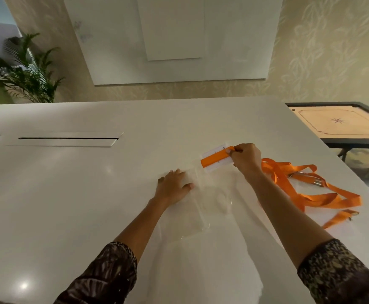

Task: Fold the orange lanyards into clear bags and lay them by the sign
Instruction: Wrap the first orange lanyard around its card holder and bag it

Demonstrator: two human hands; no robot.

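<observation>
Right hand (246, 160): thumb and fingers pinched together on the right end of a folded lanyard (217, 158), a flat orange bundle lying over a small white card (214, 157) that may be the sign; its print is too blurred to read. Whether the bundle already sits inside a bag cannot be told.

Left hand (173, 187): spread flat, fingers apart, clamped on nothing, pressing the left edge of the clear bags (197, 212). These lie as a faint, glossy stack between the forearms, near side of the bundle.

Loose lanyards (306, 187): an orange tangle with metal clips, just right of the right wrist, trailing towards the near right of the table (69, 194).

Risks, as judged:
- The pinch holds one end only; if it lets go before the bundle is settled, the folds may spring open.
- The film is slick on a glossy top; lifting the left palm could let the stack slide or the top bag cling and ride up.
- The right forearm passes close over the tangle; a sweep back could snag a strap or clip and drag it.

Edges and room: the table's right edge runs just beyond the tangle, so straps there could slip off. A slot (68, 138) cuts the top at far left, well apart. Broad bare surface lies left and far of the hands.
</observation>
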